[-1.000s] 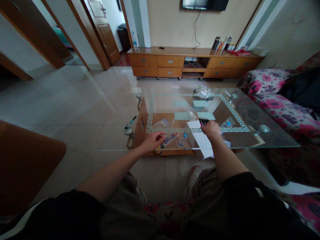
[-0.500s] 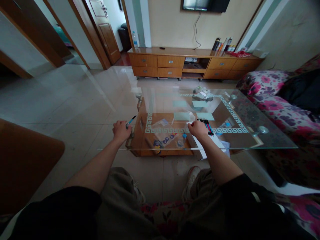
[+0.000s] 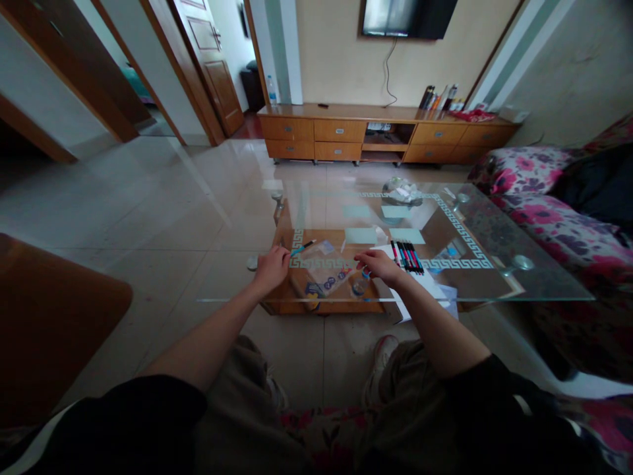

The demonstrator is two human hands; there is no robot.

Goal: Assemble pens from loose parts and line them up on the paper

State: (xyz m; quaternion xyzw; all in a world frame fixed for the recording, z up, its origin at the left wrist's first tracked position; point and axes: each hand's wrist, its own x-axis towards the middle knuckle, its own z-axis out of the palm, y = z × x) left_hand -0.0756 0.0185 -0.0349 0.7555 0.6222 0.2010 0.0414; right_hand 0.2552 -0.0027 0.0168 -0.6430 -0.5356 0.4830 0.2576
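My left hand (image 3: pixel 274 266) is closed around one end of a blue-and-black pen (image 3: pixel 302 248), whose dark end points up and to the right over the glass table's left side. Over the glass my right hand (image 3: pixel 378 264) reaches leftward with its fingers apart and nothing visible in them. Just right of it, a row of several black, red and blue pens (image 3: pixel 407 256) lies side by side. Beneath them is a white sheet or box (image 3: pixel 420 290), partly covered by my right forearm.
The glass tabletop (image 3: pixel 548 284) has a shelf below holding a clear plastic packet (image 3: pixel 324 264) and a small bottle (image 3: pixel 361 284). A crumpled plastic bag (image 3: pixel 403 191) sits toward the far edge. A flowered sofa (image 3: pixel 544 224) stands on the right, a wooden TV cabinet (image 3: pixel 339 132) beyond.
My left hand has moved right with the pen, inward over the table. My right hand has drawn left from the row of pens and its fingers have spread. The view has tilted up slightly.
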